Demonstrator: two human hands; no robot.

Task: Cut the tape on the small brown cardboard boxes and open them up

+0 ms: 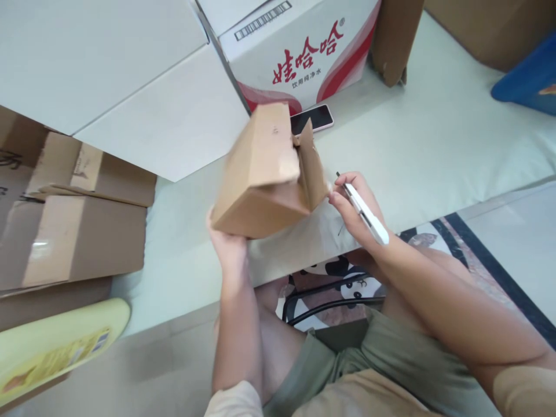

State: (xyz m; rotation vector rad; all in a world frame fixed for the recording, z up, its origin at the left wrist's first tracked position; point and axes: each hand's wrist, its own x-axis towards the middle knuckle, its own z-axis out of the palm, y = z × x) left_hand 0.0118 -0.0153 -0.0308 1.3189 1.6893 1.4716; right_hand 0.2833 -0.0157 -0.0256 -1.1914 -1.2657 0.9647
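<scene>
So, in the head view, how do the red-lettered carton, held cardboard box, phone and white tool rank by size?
1. Red-lettered carton, cut off at the top
2. Held cardboard box
3. Phone and white tool: too alike to rank; the phone is partly hidden

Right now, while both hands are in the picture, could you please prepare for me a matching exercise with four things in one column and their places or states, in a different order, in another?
Column one
1. Held cardboard box
2. White cutter-like tool
3. Phone
4. Left hand

Column two
A. Lying flat, dark screen up, next to the red-and-white carton
B. At the lower left of the box, supporting it
C. In the right hand
D. With a flap standing out on its right side

Right pairs: 1-D, 2-C, 3-A, 4-B
</scene>
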